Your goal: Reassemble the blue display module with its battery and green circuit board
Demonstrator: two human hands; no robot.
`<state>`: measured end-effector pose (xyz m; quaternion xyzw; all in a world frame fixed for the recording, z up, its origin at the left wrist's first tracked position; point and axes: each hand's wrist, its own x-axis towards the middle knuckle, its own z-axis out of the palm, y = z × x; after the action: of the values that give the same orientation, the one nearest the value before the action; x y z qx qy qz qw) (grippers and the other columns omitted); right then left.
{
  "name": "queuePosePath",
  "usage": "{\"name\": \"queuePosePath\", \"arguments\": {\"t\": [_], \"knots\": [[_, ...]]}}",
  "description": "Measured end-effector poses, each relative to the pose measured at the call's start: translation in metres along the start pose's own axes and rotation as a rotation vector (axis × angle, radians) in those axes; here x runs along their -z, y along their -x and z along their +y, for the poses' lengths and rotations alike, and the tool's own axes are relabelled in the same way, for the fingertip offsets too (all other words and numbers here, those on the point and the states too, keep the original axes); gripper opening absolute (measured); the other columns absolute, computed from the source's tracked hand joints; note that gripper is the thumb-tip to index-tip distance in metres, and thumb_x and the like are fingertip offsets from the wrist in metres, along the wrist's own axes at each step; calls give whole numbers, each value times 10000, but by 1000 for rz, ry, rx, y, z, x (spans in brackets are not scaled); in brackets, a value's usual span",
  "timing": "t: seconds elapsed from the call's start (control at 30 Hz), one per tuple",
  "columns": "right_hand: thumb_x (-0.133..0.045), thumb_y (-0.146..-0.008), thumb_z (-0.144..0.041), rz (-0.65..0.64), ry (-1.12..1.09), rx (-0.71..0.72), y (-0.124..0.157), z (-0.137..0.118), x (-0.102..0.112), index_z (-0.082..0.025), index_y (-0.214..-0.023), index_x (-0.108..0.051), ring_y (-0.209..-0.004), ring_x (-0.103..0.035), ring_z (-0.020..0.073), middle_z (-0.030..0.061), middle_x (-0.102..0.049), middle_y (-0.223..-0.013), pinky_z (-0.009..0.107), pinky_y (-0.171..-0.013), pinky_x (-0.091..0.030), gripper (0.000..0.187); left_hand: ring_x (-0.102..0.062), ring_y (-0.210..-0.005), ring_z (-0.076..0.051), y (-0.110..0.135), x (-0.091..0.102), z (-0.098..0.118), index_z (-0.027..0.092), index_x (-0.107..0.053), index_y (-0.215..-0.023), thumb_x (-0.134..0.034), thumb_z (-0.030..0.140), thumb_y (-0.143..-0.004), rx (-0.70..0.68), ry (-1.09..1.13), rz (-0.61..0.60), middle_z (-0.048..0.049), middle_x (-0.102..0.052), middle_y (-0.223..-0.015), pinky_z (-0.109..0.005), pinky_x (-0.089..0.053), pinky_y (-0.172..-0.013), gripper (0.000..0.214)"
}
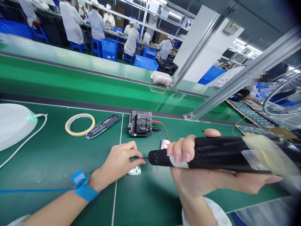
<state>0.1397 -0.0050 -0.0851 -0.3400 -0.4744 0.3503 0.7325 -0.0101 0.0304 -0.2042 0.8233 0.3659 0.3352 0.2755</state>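
My right hand (185, 153) is wrapped round a black electric screwdriver (218, 153), which lies nearly level with its thin bit pointing left. Tape and a label are stuck on its body. At the bit's tip, the thumb and index finger of my left hand (124, 158) are pinched together; whatever is between them is too small to make out. A blue wrist strap (87, 190) with a cord is on my left wrist. Just below the left fingertips a small shiny green-and-silver piece (134, 170) rests on the green bench, partly hidden by the hand.
Behind my hands stands a black fixture (141, 123) with red and black leads running to a pink device (165, 144). Left of it lie a long open casing (102, 126) and a tape roll (80, 125). A white domed device (15, 125) is far left. Co-workers sit beyond the barrier.
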Motion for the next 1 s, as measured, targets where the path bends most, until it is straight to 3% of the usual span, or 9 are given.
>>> {"name": "queuePosePath", "arguments": {"t": [0.43, 0.6, 0.73, 0.83, 0.93, 1.0], "knots": [[-522, -731, -803, 11, 10, -16, 0, 0, 1, -297, -943, -630, -347, -411, 153, -50, -503, -477, 322, -419, -424, 560, -538, -624, -95, 2, -1, -1, 235, -725, -800, -602, 402, -888, -83, -24, 38, 22, -579, -737, -233, -329, -555, 226], [-541, -709, -814, -93, -1, -27, -2, -1, 2, -307, -970, -654, -348, -430, 153, -48, -508, -475, 314, -417, -430, 582, -536, -615, -92, 3, -2, 1, 214, -716, -778, -566, 393, -911, -147, -27, 72, 17, -578, -725, -233, -333, -547, 269], [-564, -666, -840, -26, 8, -25, -1, 0, 0, -310, -937, -667, -328, -402, 139, -60, -486, -454, 301, -401, -415, 604, -526, -606, -87, 3, -3, 4, 215, -720, -787, -593, 372, -898, -138, 30, 77, 24, -570, -720, -232, -333, -543, 229], [-587, -635, -842, 9, 15, -52, 0, 0, -1, -321, -915, -673, -320, -389, 142, -62, -470, -436, 310, -396, -403, 598, -532, -634, -88, 3, 1, 6, 263, -718, -909, -664, 371, -848, -83, 107, 15, 36, -563, -767, -225, -358, -574, 135], [-559, -608, -846, 14, 21, -117, -1, -3, -3, -361, -906, -675, -343, -400, 150, -47, -470, -446, 332, -410, -392, 581, -556, -699, -125, 3, 14, 8, 257, -626, -1092, -822, 462, -648, 9, 69, -148, 39, -562, -853, -240, -385, -607, 526], [-565, -591, -836, 20, 35, -167, -1, -8, -4, -373, -893, -678, -359, -414, 155, -40, -480, -454, 349, -423, -395, 564, -558, -724, -157, 4, 22, 8, 216, -583, -1055, -864, 517, -539, 39, -20, -259, 32, -561, -862, -258, -383, -605, 660]]}}
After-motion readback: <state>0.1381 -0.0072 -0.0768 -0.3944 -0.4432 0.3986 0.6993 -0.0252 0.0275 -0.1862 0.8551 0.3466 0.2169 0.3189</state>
